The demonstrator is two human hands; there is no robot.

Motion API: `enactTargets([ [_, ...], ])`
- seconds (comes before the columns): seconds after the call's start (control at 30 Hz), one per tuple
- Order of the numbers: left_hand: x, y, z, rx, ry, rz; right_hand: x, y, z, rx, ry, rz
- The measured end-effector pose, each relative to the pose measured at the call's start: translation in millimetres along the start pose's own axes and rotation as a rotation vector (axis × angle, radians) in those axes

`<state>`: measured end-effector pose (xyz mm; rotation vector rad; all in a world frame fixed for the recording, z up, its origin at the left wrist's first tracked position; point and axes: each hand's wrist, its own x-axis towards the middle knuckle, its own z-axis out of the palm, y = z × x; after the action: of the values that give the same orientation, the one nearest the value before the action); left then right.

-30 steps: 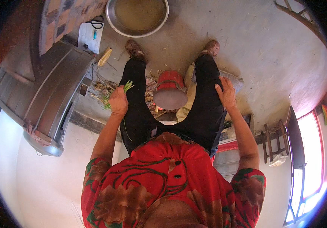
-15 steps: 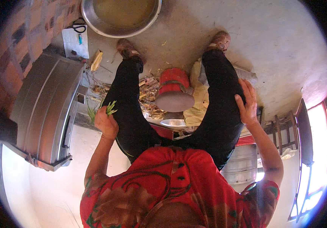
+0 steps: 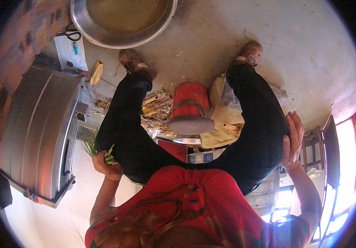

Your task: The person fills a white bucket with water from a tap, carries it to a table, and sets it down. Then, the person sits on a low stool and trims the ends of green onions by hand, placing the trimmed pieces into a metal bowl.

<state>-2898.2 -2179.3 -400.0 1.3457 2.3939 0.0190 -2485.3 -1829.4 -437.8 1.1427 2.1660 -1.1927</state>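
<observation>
A bunch of thin green stalks (image 3: 90, 145) is gripped in my left hand (image 3: 106, 166), which is closed beside my left knee. Short stalk ends poke out on the inner side of the fist, and longer leaves trail toward the metal cabinet. My right hand (image 3: 293, 140) rests against the outer side of my right knee, fingers stretched out, holding nothing. A wide metal basin (image 3: 125, 41) with murky liquid stands on the floor in front of my left foot. Between my legs is a red, round, stool-like object (image 3: 191, 99) with a dark band.
A metal cabinet-like unit (image 3: 39, 132) stands at my left by a brick wall (image 3: 4, 74). Scissors (image 3: 71, 35) and a small blue-green object (image 3: 75, 48) lie on white paper. A corn husk (image 3: 97, 73) and dry scraps (image 3: 157, 108) litter the floor. A wooden chair (image 3: 312, 149) is at right.
My knees have spread farther apart, and both hands have moved outward with them. The stalks remain in my left hand. The whole view has shifted slightly.
</observation>
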Motion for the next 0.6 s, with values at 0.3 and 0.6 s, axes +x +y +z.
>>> enactTargets([
  [0.3,-4,-2,0,0.042,0.04,0.109,6,17,-14,-0.135,-0.166,-0.106],
  [0.6,-15,-6,6,0.13,0.105,0.051,-4,28,-5,-0.152,-0.119,-0.188],
])
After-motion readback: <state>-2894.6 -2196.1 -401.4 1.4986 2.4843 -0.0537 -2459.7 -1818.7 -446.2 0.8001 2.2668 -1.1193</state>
